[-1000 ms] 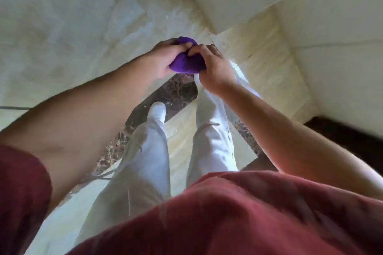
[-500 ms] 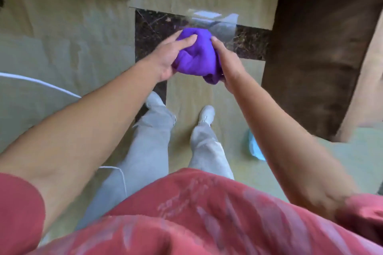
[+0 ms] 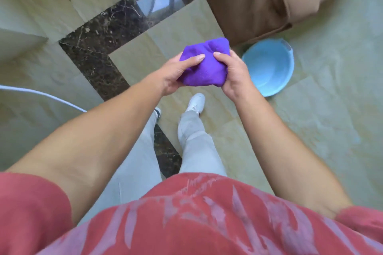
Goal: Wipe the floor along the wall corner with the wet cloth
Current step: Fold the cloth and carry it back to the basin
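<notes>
Both hands, left hand (image 3: 176, 72) and right hand (image 3: 232, 74), are gripping the bunched purple cloth (image 3: 204, 64), thumbs pressing on top. Basin (image 3: 269, 66) sitting just beyond the right fingers. Risk: squeezing here is likely dripping water onto floor (image 3: 321, 109).

A: Top worn? 
B: Red short-sleeved shirt (image 3: 207, 219), faded pale streaks and a line of faint script across the front. Sleeves end above the elbow; forearms bare.

A: Hands? 
B: Left hand (image 3: 172, 76) and right hand (image 3: 234, 76) both bare. No gloves, rings or watch visible.

A: Lower half? 
B: Light grey trousers (image 3: 194, 147), loose cut. White shoes (image 3: 195, 100); the left one mostly hidden, dark band at its edge.
</notes>
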Motion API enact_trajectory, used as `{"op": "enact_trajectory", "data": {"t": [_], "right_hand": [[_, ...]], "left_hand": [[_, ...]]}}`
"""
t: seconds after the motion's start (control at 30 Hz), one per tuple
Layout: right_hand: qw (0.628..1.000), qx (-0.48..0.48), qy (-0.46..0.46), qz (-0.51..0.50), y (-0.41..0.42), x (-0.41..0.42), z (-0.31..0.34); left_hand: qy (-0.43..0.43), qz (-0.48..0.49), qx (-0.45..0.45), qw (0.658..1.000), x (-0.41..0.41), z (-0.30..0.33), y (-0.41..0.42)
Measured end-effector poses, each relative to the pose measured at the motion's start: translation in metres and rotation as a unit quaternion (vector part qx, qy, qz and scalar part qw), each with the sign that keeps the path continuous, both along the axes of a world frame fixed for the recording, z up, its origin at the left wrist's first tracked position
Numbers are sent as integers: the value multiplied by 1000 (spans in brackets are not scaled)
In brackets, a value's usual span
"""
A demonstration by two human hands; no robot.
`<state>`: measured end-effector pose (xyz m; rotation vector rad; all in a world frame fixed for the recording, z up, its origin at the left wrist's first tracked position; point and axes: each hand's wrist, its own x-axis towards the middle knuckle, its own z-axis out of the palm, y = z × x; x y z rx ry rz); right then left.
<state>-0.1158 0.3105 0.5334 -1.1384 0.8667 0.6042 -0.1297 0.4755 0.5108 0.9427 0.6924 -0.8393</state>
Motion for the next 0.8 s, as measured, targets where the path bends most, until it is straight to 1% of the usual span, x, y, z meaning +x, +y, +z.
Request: {"op": "enact_trajectory", "data": {"t": [0.07,0.1,0.23,0.33,0.47,0.63,0.8], "right_hand": [[998,22,-9,-55,-44,-9,-2],[996,18,-13,-82,-70,-14,-4],[989,-43,-31,-139,-150,-31,-20],[983,-77,-7,-165,-196,-42,-34],[981,-41,52,-183,-241,-48,-44],[975,-41,57,-212,-285,-39,-50],[962,-37,57,-264,-319,-18,-72]], "left_hand": [[16,-41,-24,999,2,-3,-42],[20,-60,-33,997,4,-5,-67],[16,-134,-20,991,19,-16,-144],[17,-186,-22,982,36,-24,-195],[28,-252,-28,967,60,-32,-247],[40,-357,-42,932,103,-45,-294],[49,-418,-47,906,142,-70,-338]]}}
